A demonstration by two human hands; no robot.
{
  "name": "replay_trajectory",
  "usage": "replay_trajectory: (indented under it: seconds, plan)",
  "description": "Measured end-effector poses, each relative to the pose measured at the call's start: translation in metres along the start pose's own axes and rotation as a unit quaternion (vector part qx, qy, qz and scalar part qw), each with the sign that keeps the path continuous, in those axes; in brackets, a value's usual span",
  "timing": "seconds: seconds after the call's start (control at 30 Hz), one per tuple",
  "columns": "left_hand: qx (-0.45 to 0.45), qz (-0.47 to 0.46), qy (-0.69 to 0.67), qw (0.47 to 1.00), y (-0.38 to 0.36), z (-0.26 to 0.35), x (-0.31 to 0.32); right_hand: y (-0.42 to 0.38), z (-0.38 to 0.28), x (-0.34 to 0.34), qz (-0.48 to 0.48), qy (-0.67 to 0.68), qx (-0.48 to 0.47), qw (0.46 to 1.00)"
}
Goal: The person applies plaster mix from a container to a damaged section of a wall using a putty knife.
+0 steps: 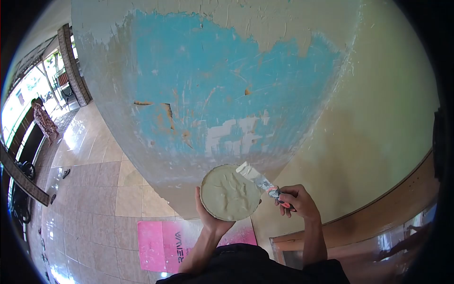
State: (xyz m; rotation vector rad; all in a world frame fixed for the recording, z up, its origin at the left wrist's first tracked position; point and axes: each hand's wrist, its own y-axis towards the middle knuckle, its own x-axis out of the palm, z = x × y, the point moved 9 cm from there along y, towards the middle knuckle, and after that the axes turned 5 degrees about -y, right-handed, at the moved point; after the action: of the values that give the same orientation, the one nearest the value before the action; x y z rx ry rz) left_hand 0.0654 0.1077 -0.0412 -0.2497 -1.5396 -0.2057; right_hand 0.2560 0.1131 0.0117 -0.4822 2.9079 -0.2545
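Observation:
My left hand (215, 223) supports a round tub of pale putty (230, 194) from below, its surface ridged and uneven. In my right hand (298, 201) is a putty knife (257, 178) with a dark and orange handle. Its blade, smeared with putty, reaches over the tub's upper right rim. Facing me is a wall (203, 71) with a large blue patch where the upper coat is gone. White putty smears (234, 135) lie on the lower part of that patch, and brown chips and gouges mark it elsewhere.
Below the wall, a pink sheet or flattened box (156, 241) lies on the tiled floor (104, 208). At right is a pale side wall (388, 118) with a wooden edge below. A person (43, 120) stands far left, near a parked motorbike (20, 203).

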Motion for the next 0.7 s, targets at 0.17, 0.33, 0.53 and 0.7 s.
replay_trajectory:
  seconds: [0.17, 0.33, 0.53, 0.7]
  plan:
    - [0.007, 0.016, 0.003, 1.0, -0.004, 0.001, -0.007, 0.006, -0.01, 0.009, -0.023, 0.097, -0.072, 0.992]
    - [0.016, -0.012, 0.004, 1.0, -0.008, 0.005, -0.003, 0.026, -0.02, -0.024, 0.078, 0.203, -0.192, 0.957]
    - [0.022, -0.003, -0.015, 1.0, -0.015, 0.004, 0.002, 0.047, -0.083, -0.068, 0.308, 0.202, -0.346, 0.863]
    - [0.025, -0.025, 0.029, 0.999, -0.016, 0.002, 0.007, 0.08, -0.124, -0.102, 0.412, 0.056, -0.445, 0.793]
